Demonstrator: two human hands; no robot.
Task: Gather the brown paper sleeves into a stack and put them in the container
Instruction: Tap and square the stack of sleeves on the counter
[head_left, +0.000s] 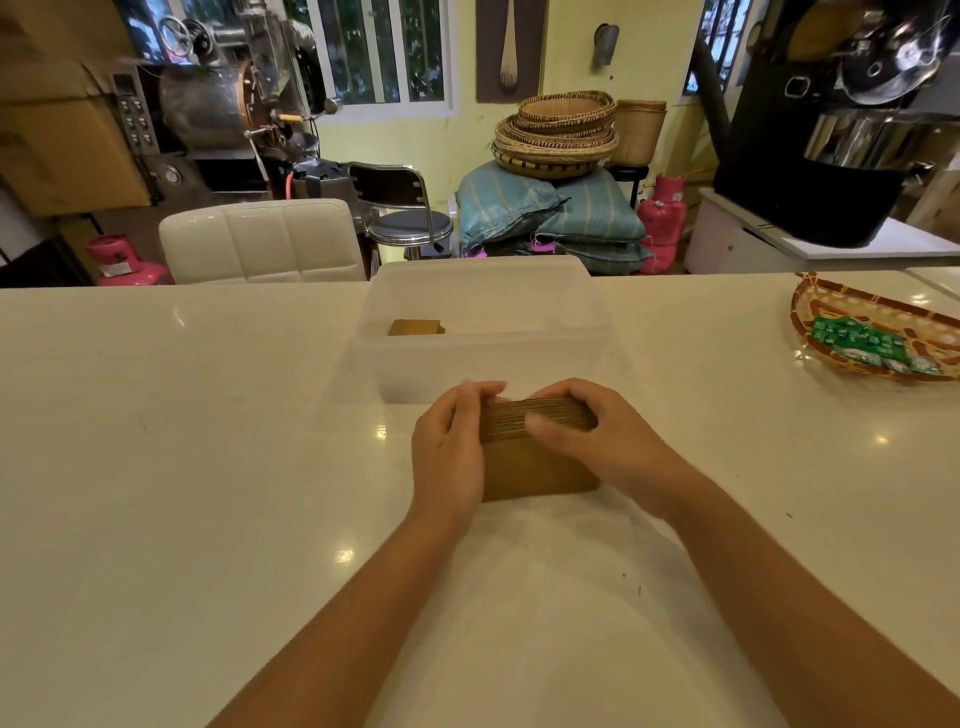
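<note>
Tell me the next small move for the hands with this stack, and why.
Probably lift the stack of brown paper sleeves and carry it forward into the clear container. The left hand and right hand grip its two sides, the edges look squared, and the open container sits just behind it with another small stack already inside.

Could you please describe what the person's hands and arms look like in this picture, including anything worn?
Both arms are bare up to the picture's edge: no sleeves, watch or bracelets. The left hand and right hand wear no gloves, and no rings are visible. The fingertips are blurred.
</note>
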